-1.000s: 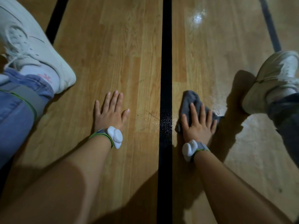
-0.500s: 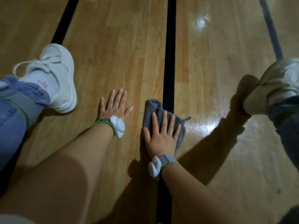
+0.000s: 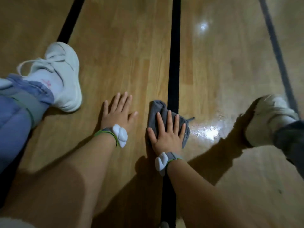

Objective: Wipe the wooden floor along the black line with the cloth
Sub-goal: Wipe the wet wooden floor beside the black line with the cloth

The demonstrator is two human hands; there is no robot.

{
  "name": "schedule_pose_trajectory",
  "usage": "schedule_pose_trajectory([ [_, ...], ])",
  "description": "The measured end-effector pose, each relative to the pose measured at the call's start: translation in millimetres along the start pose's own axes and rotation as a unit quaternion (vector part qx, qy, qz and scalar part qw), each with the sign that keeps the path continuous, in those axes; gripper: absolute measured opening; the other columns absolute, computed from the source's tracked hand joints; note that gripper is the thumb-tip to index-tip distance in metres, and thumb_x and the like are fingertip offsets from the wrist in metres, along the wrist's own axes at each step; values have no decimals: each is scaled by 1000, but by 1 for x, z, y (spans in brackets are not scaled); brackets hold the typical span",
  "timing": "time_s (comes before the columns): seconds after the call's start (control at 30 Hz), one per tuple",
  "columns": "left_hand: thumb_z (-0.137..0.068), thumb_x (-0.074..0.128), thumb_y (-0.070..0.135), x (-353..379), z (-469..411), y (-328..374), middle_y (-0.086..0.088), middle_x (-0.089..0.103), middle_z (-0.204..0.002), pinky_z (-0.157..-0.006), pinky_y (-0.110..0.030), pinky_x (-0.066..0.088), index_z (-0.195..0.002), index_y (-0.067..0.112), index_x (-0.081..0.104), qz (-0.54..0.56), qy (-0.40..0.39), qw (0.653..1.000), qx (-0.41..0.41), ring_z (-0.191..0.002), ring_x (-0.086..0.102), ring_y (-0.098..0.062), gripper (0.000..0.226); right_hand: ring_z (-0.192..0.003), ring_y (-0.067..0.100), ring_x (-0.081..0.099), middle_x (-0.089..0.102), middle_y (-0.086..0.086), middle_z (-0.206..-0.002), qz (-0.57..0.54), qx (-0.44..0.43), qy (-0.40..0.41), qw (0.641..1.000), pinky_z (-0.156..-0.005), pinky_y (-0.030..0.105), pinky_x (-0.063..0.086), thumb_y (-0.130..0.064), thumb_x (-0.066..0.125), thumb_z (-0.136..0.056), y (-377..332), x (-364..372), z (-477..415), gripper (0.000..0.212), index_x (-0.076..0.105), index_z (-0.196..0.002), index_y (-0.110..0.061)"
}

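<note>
A grey cloth (image 3: 157, 109) lies bunched on the wooden floor (image 3: 125, 46), covering part of the central black line (image 3: 175, 55). My right hand (image 3: 166, 132) presses flat on the cloth with straight, spread fingers. My left hand (image 3: 119, 111) rests flat on the bare wood just left of the cloth, fingers straight, holding nothing. Both wrists carry white trackers on grey-green bands. A wet, shiny patch (image 3: 207, 130) sits on the floor right of the cloth.
My left foot in a white sneaker (image 3: 65, 76) and blue jeans is at the left. My right sneaker (image 3: 269, 119) is at the right edge. Another black line (image 3: 72, 18) runs at upper left, a dark line (image 3: 276, 46) at upper right.
My right hand slid the cloth leftward from the right side of the black line onto the line. My left foot drew in. My left hand stayed flat on the floor.
</note>
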State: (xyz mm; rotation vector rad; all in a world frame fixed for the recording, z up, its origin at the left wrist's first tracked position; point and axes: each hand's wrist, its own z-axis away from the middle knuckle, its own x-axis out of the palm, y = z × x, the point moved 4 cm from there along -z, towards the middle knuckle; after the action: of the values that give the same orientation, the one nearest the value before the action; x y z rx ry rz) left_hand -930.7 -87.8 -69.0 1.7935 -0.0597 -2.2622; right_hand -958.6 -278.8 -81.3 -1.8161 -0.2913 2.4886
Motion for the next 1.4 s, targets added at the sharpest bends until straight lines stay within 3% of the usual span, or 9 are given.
schedule_pose_trajectory([
  [0.3,-99,13,60,15,27,-2,14,-20,-160,-118,-49,-10,-152,33,-15,-23,-29,999,-11,-147,-21,-10,67,-151,20,-10,-3,-10,-164,-4,-46,38,998,-120,46,-11,-69,9,-93,20,-5,-1,65,5,-153,-48],
  [0.37,-98,10,61,16,26,-2,15,-24,-159,-118,-49,-11,-151,33,-19,-25,-39,999,-7,-146,-23,-10,67,-152,18,-7,1,-11,-164,-8,-2,52,999,-120,44,-10,-68,14,-94,51,-15,-3,62,6,-153,-50],
  [0.53,-96,5,62,18,28,-1,13,-23,-159,-119,-50,-10,-148,33,-23,-31,-16,999,-6,-146,-22,-11,66,-149,14,-17,-14,-14,-163,-10,147,17,989,-121,44,-11,-64,17,-98,125,-29,3,60,-7,-151,-51],
  [0.73,-96,3,62,24,29,-2,13,-21,-159,-119,-51,-8,-145,33,-25,-29,10,1000,-1,-147,-20,-11,64,-151,23,-13,-10,-2,-165,-20,209,54,976,-120,52,-9,-61,10,-99,97,-15,11,62,-1,-156,-39],
  [0.8,-96,2,61,25,29,-3,13,-20,-160,-119,-51,-8,-146,32,-23,-31,15,999,0,-147,-19,-11,63,-151,29,-8,-3,4,-165,-19,184,80,979,-119,55,-6,-60,10,-96,69,-7,16,66,6,-157,-33],
  [1.0,-99,7,51,21,28,-3,13,-7,-162,-119,-51,-3,-155,31,-5,-27,33,999,-11,-149,-11,-11,61,-151,34,5,14,8,-163,2,-4,94,996,-118,59,1,-58,24,-98,-22,25,43,65,23,-155,-29],
  [1.23,-101,11,50,22,29,-6,15,-14,-161,-119,-50,-8,-154,32,-9,-12,-2,1000,-9,-148,-17,-10,59,-151,28,12,24,-1,-161,8,-92,117,989,-120,54,8,-62,31,-97,-10,25,51,60,32,-152,-38],
  [1.3,-102,14,51,20,31,-7,14,-12,-162,-119,-49,-8,-155,31,-6,2,-5,1000,-10,-148,-17,-11,60,-150,26,16,29,-3,-160,5,-94,117,989,-121,52,10,-62,33,-96,5,21,48,57,34,-150,-41],
  [1.4,-100,18,54,21,45,-11,14,-10,-162,-119,-49,-9,-155,29,-4,15,11,1000,-16,-148,-16,-10,64,-151,24,15,25,-6,-161,2,0,118,993,-121,48,6,-64,29,-94,48,9,43,58,30,-149,-47],
])
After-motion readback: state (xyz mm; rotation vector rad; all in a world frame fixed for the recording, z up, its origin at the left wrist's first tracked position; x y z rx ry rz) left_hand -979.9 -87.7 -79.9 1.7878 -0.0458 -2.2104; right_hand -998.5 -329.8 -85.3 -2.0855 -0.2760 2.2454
